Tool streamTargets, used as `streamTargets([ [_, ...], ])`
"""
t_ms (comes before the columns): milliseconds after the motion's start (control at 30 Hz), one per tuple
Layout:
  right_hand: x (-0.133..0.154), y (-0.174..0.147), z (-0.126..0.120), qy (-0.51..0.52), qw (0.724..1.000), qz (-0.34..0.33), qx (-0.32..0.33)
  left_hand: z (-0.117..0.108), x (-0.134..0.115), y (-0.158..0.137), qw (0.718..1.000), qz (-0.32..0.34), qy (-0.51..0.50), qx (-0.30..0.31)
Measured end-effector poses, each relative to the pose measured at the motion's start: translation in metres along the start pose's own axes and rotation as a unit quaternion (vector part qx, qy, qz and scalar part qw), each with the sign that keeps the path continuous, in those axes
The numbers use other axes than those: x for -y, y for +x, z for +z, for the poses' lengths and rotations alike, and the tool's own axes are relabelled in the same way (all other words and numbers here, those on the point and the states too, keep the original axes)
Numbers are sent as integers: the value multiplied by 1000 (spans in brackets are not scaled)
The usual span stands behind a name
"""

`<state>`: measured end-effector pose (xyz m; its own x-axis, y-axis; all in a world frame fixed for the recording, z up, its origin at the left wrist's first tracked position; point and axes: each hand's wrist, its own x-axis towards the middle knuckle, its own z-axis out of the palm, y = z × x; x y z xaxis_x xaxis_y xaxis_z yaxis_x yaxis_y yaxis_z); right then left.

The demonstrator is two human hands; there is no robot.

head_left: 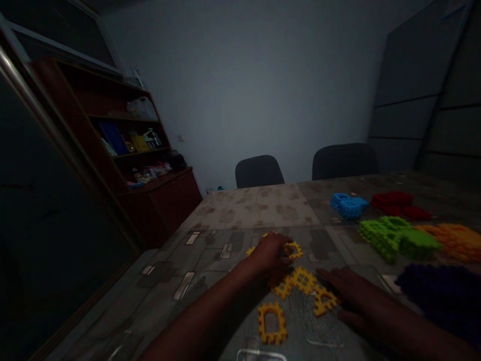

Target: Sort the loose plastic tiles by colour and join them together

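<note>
My left hand (269, 254) reaches over a loose group of yellow interlocking toy pieces. Its fingers and thumb curl around the edge of one yellow piece (296, 249); the palm hides others beneath. Just nearer to me lie a yellow window-patterned piece (303, 281) and a similar yellow piece (283, 287). My right hand (343, 285) rests low with its fingers stretched out, beside a yellow triangular piece (323, 301). A yellow frame piece with an arched opening (272, 323) lies apart, closer to the near edge.
On the right side of the patterned table (225, 273) stand piles of blue pieces (349, 205), red pieces (394, 201), green pieces (398, 238), orange pieces (454, 240) and dark purple pieces (443, 296). Two dark chairs (259, 171) are behind the table, and a wooden shelf unit (128, 130) is at left.
</note>
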<state>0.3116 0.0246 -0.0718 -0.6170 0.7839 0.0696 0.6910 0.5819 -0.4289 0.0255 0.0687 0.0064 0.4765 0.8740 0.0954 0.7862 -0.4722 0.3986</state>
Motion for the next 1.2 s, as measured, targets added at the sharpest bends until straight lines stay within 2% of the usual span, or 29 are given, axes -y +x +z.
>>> streamTargets([
  [167,12,2,-11,2,1000,8,26,12,-5,37,999,1,19,48],
  [300,19,0,-20,8,998,22,55,-6,-2,40,999,-6,9,33],
  [433,10,-3,-10,27,999,1,23,-51,13,16,998,-31,-15,-43],
  [533,0,-5,1,26,1000,-4,-8,-81,17,-20,994,-42,-34,-98],
  [600,-4,-5,4,31,999,-8,-18,-89,15,-50,991,-42,-44,-117],
  [667,-4,-6,3,35,999,-5,-15,-83,11,-80,990,-41,-56,-126],
  [733,-3,-5,0,37,999,3,-3,-67,6,-109,989,-41,-88,-114],
  [867,-4,-2,-5,43,999,17,27,-29,0,-149,985,-103,-121,-65],
  [1033,-11,0,-1,44,998,16,38,-8,-10,-166,974,-163,-149,-41],
  [1200,-17,-2,5,38,999,1,9,-3,-20,-161,974,-136,-174,-42],
])
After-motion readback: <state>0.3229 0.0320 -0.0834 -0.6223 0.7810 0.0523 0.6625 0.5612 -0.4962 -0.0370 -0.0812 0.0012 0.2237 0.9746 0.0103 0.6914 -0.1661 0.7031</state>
